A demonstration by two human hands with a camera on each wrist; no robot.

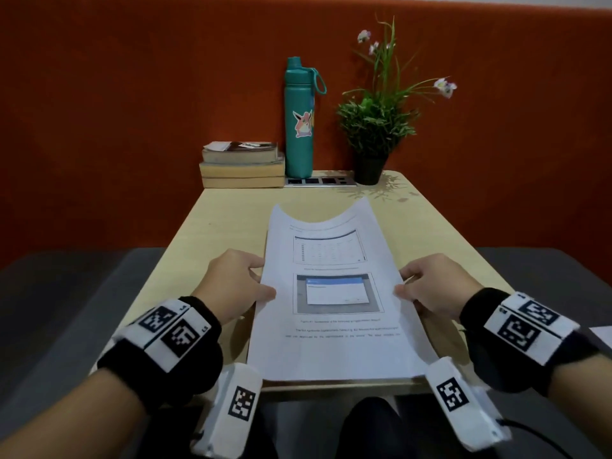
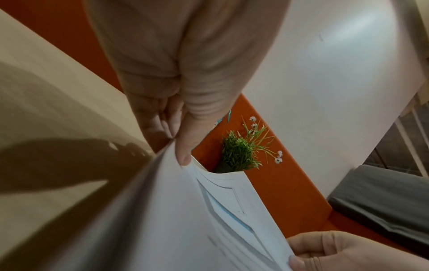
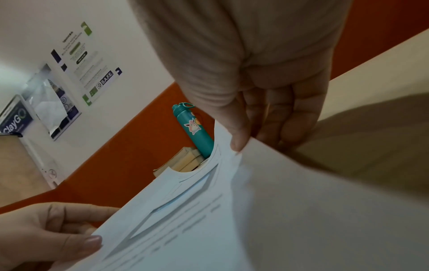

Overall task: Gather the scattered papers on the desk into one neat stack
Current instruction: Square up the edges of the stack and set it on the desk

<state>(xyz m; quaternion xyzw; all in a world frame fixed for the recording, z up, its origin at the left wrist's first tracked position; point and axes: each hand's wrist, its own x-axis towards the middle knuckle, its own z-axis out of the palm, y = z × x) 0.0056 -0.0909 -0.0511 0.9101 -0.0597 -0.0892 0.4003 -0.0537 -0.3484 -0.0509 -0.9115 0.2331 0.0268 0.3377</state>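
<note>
A stack of white printed papers (image 1: 334, 313) is held above the light wooden desk (image 1: 225, 220), bowed so its long sides curl upward. My left hand (image 1: 238, 283) pinches the stack's left edge, thumb on top and fingers beneath. My right hand (image 1: 427, 286) pinches the right edge the same way. In the left wrist view the papers (image 2: 185, 220) sit under my left thumb (image 2: 185, 146), with the right hand (image 2: 336, 251) at the lower right. In the right wrist view the right thumb (image 3: 236, 132) presses on the papers (image 3: 255, 220), the left hand (image 3: 53, 232) at the lower left.
At the desk's far end stand stacked books (image 1: 243, 164), a teal water bottle (image 1: 299, 117) and a potted plant (image 1: 374, 127), with a socket strip (image 1: 319, 181) beside them. An orange partition (image 1: 132, 111) backs the desk. A white sheet corner (image 1: 602, 336) shows at the right edge.
</note>
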